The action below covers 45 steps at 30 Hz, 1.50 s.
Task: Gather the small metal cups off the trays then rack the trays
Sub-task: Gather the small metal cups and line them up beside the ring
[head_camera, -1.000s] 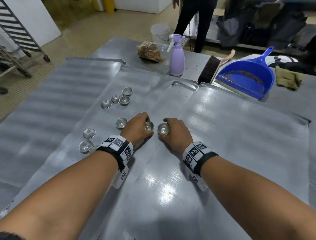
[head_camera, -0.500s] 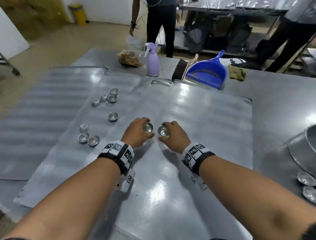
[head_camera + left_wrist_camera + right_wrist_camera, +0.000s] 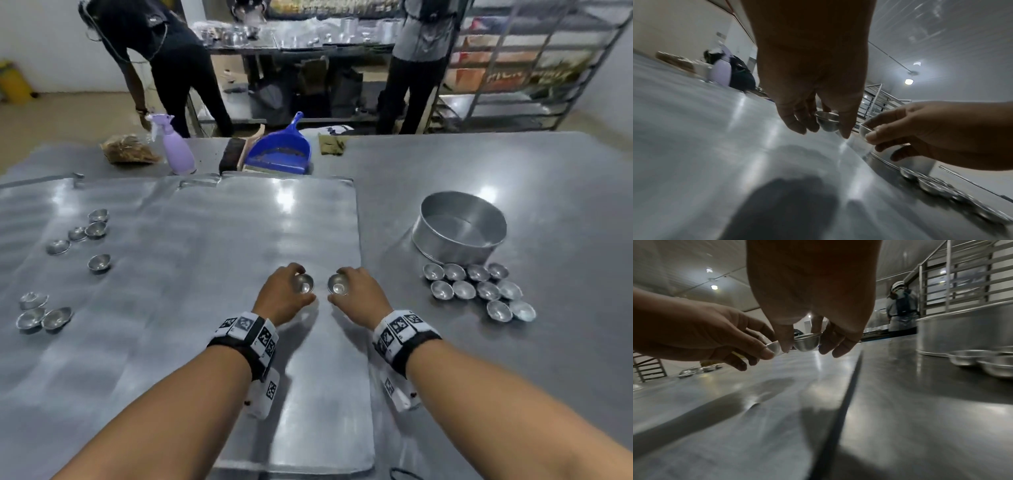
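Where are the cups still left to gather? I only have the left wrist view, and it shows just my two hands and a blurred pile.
Observer: Head view shows eight loose cups on the trays, far to your left: four at the back, one alone, three nearest you.
Operator: And that blurred pile, what is it up against?
Observer: The gathered cups, about ten, lie on the table beside a round tin, off the trays.
Operator: Is the right hand's cup upright?
Observer: Yes. In the right wrist view the right hand pinches its cup at the rim, mouth up.
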Tool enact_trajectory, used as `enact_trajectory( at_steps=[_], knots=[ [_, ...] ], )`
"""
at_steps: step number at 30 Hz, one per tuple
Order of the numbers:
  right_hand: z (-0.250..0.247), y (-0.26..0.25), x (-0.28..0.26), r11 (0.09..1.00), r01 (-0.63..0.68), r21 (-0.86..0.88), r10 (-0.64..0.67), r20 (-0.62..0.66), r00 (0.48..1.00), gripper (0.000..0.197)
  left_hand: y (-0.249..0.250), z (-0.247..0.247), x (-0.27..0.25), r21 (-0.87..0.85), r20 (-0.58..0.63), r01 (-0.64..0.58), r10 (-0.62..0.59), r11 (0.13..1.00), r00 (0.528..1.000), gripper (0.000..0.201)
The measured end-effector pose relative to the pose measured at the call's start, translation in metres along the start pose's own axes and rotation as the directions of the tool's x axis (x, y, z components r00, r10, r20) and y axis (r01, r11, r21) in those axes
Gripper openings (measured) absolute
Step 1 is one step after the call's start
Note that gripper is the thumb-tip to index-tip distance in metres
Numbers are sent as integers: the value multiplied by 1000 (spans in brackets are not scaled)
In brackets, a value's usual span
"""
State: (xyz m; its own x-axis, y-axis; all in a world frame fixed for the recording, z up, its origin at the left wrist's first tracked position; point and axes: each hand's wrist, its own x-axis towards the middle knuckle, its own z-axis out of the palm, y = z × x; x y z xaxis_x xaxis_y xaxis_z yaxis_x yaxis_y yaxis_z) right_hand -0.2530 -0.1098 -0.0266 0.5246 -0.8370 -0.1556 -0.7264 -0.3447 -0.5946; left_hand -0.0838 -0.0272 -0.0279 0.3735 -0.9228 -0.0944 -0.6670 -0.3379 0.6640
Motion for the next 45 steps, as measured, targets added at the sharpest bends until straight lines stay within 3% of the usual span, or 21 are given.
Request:
enact_trajectory(
  at_steps=[9,17,21,26,30,36,41,45],
  knots=[
    [-81,154,-43,998,-66,4,65,40,997,66,118,151,-9,32,144,-46,41,998,989,60],
    [-112,229,-72,998,-66,-20,67,101,993,70,164,223,-29,62,172,-13,2,998,985,52],
    [-110,237,-76,997,-68,34,66,51,997,72,169,232,-36,32,121,4,-8,999,993,58],
    [-114,246,-76,999,-51,9,51,-3,999,62,173,233,-28,-17,61,2,-1,1000,998,46],
    [-115,253,-75,998,-43,-36,43,5,999,61,180,234,-21,-55,49,4,-2,998,999,57],
    [-114,251,-66,995,-39,-88,40,7,999,50,177,234,-15,-47,48,-35,37,998,998,32],
    [-116,254,-59,990,-78,-114,79,-3,997,48,178,232,-9,-19,65,-65,66,998,996,40],
    [-118,255,-54,988,-77,-135,75,-24,997,40,182,229,-7,-22,67,-84,85,996,994,33]
  ],
)
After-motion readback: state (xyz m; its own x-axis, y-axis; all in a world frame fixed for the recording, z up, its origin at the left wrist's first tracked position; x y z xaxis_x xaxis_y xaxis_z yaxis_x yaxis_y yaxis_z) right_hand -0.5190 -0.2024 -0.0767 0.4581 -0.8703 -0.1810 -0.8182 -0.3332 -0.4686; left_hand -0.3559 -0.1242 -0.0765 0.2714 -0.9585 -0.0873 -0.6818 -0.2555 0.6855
